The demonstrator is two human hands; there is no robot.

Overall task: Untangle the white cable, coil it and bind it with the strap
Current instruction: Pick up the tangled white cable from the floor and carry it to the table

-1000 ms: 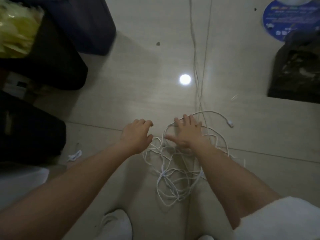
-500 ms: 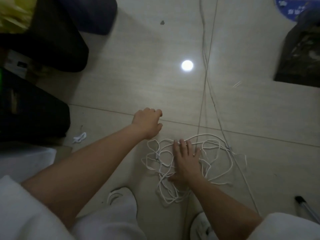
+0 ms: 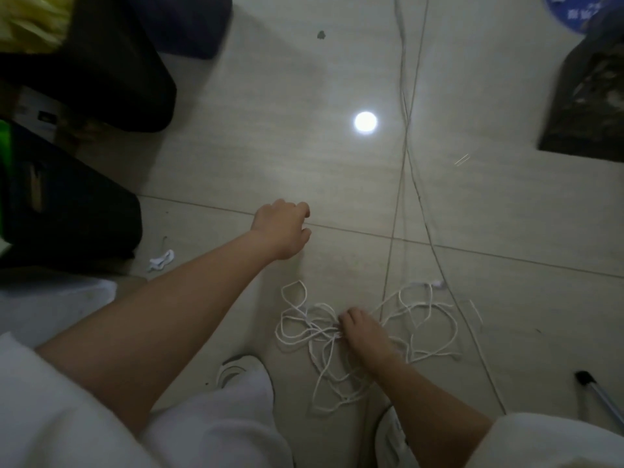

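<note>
The white cable lies in a loose tangle on the tiled floor in front of my feet. My right hand rests on the middle of the tangle with its fingers curled around a bunch of strands. My left hand hovers farther out, above the floor to the left of the tangle, fingers curled loosely and holding nothing. One cable plug end lies at the tangle's far right edge. A small white strap-like piece lies on the floor at the left.
Dark bags and a dark bin stand at the left. A dark bag sits at the right. Two thin grey wires run across the floor from the top. My white shoes are near the tangle.
My right hand has gone from lying flat on the tangle to closing its fingers on strands. The tangle has been dragged nearer my feet. My left hand has moved away from the cable.
</note>
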